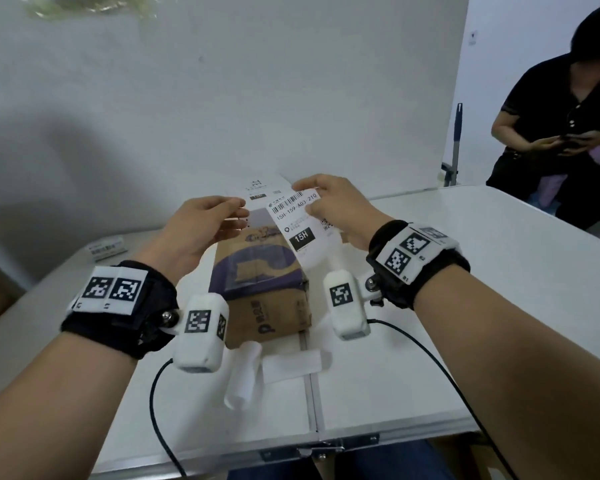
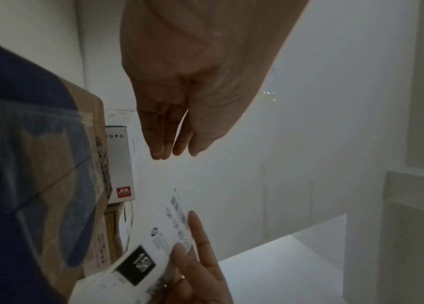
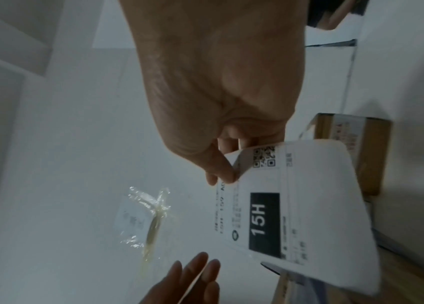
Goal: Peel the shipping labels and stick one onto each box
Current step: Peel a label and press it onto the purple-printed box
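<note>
A shipping label (image 1: 297, 223) with a barcode and a black "15H" patch hangs above a brown cardboard box (image 1: 260, 271) printed in purple. My right hand (image 1: 307, 197) pinches the label by its upper right edge between thumb and fingers. The right wrist view shows that pinch (image 3: 221, 174) on the label (image 3: 309, 205), near its QR code. My left hand (image 1: 239, 211) hovers just left of the label, fingers straight and holding nothing. The left wrist view shows the same left hand (image 2: 172, 152) bare above the label (image 2: 154, 257). A white box (image 1: 264, 188) bearing a label stands behind.
Two peeled backing papers (image 1: 243, 372) (image 1: 291, 367) lie on the white table (image 1: 465, 306) in front of the box. A small white carton (image 1: 108, 249) sits at the far left. A person (image 1: 568, 116) sits at the table's far right corner. The wall is close behind.
</note>
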`<state>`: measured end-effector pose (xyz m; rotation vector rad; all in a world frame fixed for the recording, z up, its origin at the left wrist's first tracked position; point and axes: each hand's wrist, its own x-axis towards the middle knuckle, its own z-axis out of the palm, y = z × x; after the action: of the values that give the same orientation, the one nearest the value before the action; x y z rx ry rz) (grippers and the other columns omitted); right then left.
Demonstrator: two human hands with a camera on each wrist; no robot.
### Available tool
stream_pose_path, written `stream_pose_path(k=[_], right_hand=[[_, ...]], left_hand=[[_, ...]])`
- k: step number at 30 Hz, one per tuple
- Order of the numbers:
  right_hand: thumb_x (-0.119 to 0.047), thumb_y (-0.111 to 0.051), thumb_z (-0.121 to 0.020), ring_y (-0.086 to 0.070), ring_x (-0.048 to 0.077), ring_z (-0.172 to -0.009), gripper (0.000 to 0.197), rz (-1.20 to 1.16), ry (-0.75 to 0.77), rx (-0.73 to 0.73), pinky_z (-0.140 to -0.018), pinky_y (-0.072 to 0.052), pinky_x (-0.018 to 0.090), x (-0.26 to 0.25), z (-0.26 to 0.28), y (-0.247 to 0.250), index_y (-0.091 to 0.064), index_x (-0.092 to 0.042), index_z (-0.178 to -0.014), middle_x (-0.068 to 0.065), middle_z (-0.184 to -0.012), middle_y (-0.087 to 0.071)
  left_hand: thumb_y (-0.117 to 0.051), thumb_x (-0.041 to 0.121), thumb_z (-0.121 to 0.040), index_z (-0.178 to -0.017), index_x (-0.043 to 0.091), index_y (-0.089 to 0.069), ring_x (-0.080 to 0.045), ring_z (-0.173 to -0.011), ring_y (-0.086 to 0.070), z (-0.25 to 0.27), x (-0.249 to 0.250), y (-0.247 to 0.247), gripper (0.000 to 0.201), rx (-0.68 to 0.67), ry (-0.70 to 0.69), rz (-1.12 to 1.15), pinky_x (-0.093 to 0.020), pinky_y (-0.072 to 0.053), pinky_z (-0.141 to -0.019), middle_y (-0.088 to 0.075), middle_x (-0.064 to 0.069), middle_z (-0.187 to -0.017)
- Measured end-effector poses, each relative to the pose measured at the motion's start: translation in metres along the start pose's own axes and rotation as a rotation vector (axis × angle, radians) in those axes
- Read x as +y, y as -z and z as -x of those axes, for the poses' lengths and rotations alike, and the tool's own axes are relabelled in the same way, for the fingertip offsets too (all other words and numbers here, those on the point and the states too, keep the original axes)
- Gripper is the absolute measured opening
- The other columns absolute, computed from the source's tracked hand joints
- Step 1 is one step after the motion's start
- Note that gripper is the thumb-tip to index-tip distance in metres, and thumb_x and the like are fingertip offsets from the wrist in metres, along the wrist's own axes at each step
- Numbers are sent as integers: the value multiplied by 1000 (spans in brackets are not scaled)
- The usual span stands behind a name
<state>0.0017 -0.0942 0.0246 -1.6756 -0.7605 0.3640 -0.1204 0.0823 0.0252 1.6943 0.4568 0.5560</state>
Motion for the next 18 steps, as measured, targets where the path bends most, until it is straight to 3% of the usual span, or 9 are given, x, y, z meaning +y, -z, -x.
stream_pose_path(k=[2,4,7,10,12,18], right_hand=[[13,-47,-88,-70,20,-90,45,-9,63,14,-64,-60,31,-9,-3,-6,-62,-17,-118,6,-126,-63],[11,-48,-88,-69,15,-84,46,0,111,14,-60,-58,25,-17,-5,-11,-63,-18,-119,3,-121,-65],[8,-49,-88,-70,16,-84,46,42,161,23,-65,-59,29,-27,-7,-18,-65,-21,-118,2,-119,-65],[8,-49,-88,-68,16,-92,45,64,168,-10,-69,-58,29,-31,-8,-27,-65,-22,-118,1,-121,-64],[7,-49,-88,-68,19,-97,45,63,159,-28,-75,-60,35,-29,-8,-33,-65,-22,-118,1,-121,-64],[9,-50,-88,-69,23,-99,43,41,181,-36,-81,-59,44,-19,-7,-48,-66,-24,-110,1,-118,-66]], left_hand=[[-54,21,-99,-101,6,-68,-11,-72,-67,2,0,6,20,1,9,35,-18,-58,-65,-71,-8,-95],[-51,25,-100,-102,6,-68,-11,-73,-68,4,0,8,25,-21,26,79,-17,-57,-65,-73,-8,-94],[-51,29,-99,-103,7,-68,-12,-76,-69,5,1,13,28,-57,50,195,-18,-56,-66,-74,-6,-93],[-58,22,-96,-99,8,-70,-11,-73,-68,6,0,16,19,-30,38,306,-17,-56,-64,-75,-5,-90],[-62,14,-93,-95,8,-70,-10,-70,-67,8,0,18,10,-5,16,308,-16,-55,-63,-75,-4,-86],[-65,5,-89,-86,9,-69,-8,-60,-66,12,-2,25,6,41,-10,294,-15,-54,-64,-58,-10,-80]])
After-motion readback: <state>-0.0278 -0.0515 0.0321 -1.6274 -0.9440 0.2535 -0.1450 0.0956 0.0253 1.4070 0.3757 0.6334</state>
